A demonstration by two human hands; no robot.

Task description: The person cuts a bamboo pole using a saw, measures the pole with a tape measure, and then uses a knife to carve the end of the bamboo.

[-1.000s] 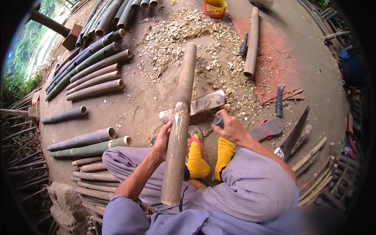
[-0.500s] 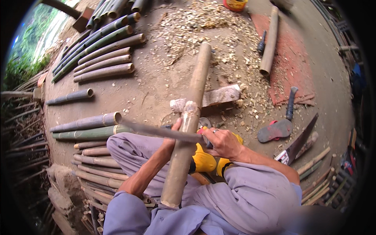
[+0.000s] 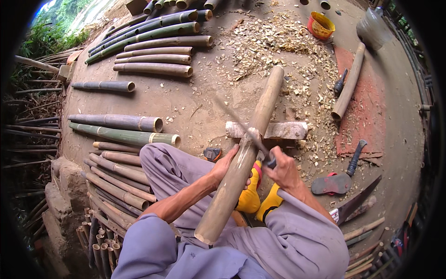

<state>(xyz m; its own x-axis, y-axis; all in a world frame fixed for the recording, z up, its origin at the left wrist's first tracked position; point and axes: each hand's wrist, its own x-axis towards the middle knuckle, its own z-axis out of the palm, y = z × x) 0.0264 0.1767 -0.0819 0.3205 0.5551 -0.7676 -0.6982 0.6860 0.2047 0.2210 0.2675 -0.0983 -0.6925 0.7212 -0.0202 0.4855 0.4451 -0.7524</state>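
Observation:
A thick brown bamboo pole [image 3: 225, 197] slants from my lap up across a pale wood block [image 3: 290, 130] on the ground. My left hand [image 3: 226, 166] is wrapped round the pole from its left side, just below the pale scraped joint. In my right hand [image 3: 284, 172], the dark handle of a long knife is gripped. Its blade [image 3: 236, 117], smeared by motion, crosses the pole at the joint and points up to the left. Behind the pole, my yellow-covered feet [image 3: 250, 197] show partly.
Cut bamboo poles [image 3: 158, 69] lie along the left. Wood chips [image 3: 278, 44] litter the ground ahead. At right are a red mat [image 3: 369, 111], a sandal [image 3: 331, 184], a large blade [image 3: 360, 201] and a yellow-red bucket [image 3: 320, 25]. A small tape measure [image 3: 212, 154] sits beside my knee.
The knife has gone from lying nearly level across the pole near my left hand to slanting over the joint farther up. The whole view has shifted, with the scene now farther right.

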